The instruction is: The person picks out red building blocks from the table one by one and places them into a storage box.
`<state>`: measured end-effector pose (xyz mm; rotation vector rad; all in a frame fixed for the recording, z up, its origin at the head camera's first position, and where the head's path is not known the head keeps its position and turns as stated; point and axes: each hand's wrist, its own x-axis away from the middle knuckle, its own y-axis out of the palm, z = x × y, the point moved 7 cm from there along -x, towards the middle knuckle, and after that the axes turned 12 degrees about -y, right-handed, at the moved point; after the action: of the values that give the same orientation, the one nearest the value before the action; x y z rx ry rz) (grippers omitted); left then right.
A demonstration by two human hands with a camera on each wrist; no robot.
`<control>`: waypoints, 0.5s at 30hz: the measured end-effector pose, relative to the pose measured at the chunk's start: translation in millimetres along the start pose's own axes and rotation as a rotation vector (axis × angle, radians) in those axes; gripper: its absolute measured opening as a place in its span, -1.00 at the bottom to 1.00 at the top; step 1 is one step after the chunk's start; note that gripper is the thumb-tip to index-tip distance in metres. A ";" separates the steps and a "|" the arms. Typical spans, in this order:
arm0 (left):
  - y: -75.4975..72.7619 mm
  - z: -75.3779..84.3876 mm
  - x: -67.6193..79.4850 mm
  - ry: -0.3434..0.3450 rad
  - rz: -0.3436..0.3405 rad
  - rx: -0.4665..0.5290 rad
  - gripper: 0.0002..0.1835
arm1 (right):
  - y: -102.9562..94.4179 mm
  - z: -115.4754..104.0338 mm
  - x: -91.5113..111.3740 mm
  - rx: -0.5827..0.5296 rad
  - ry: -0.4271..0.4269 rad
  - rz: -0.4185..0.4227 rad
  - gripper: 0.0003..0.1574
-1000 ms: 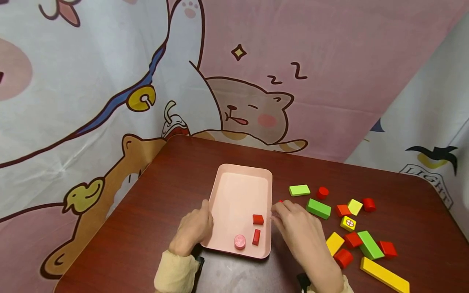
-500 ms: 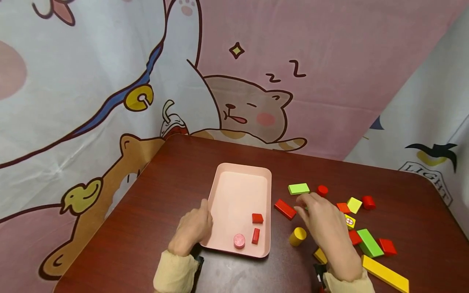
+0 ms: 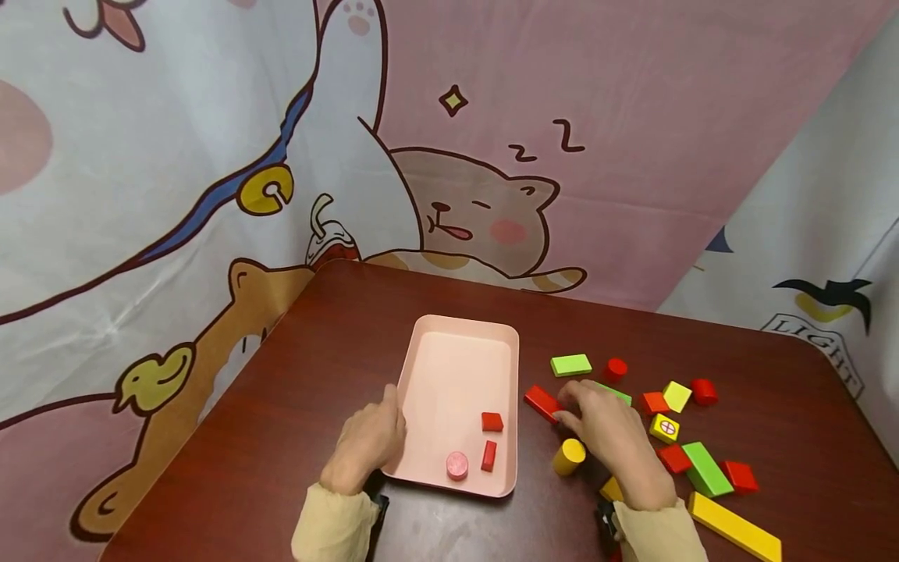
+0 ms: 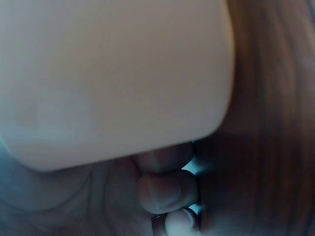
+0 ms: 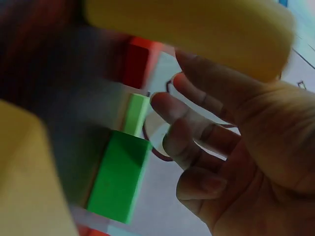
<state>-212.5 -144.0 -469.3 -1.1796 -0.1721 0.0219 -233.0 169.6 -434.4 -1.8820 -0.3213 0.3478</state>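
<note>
My left hand (image 3: pixel 368 437) grips the left rim of a pale pink tray (image 3: pixel 456 367), thumb along the rim. The left wrist view shows curled fingers (image 4: pixel 165 191) beside the tray's outer wall. Inside the tray lie a pink round block (image 3: pixel 457 466) and two small red blocks (image 3: pixel 492 421). My right hand (image 3: pixel 607 425) hovers low over the table right of the tray, fingertips right at the end of a long red block (image 3: pixel 542 403). Its fingers are loosely bent and apart in the right wrist view. A yellow cylinder (image 3: pixel 569 457) stands just below the thumb.
A light green block (image 3: pixel 571 365) and a red cylinder (image 3: pixel 616 370) lie beyond the right hand, which partly covers a green block (image 5: pixel 119 177). Several red, yellow and green blocks are scattered to the right, with a long yellow block (image 3: pixel 734 525) near the front.
My right hand moved right from the tray's right rim, uncovering the long red block and yellow cylinder, then came slightly back left towards the red block. The left hand stays on the tray.
</note>
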 end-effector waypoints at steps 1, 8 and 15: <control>-0.2 0.1 -0.4 0.001 0.000 -0.002 -0.91 | 3.1 0.2 -1.3 -0.003 -0.007 -0.008 -0.66; -1.0 -0.5 -1.0 -0.001 -0.002 -0.003 -0.91 | 14.8 2.7 -3.8 -0.010 -0.021 -0.020 -0.63; -0.5 -0.2 -0.5 0.001 0.007 0.002 -0.91 | 21.9 5.3 -4.5 -0.017 0.024 -0.044 -0.61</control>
<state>-213.1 -144.5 -469.1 -1.1785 -0.1674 0.0272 -238.1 165.4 -456.4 -1.8913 -0.3496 0.2936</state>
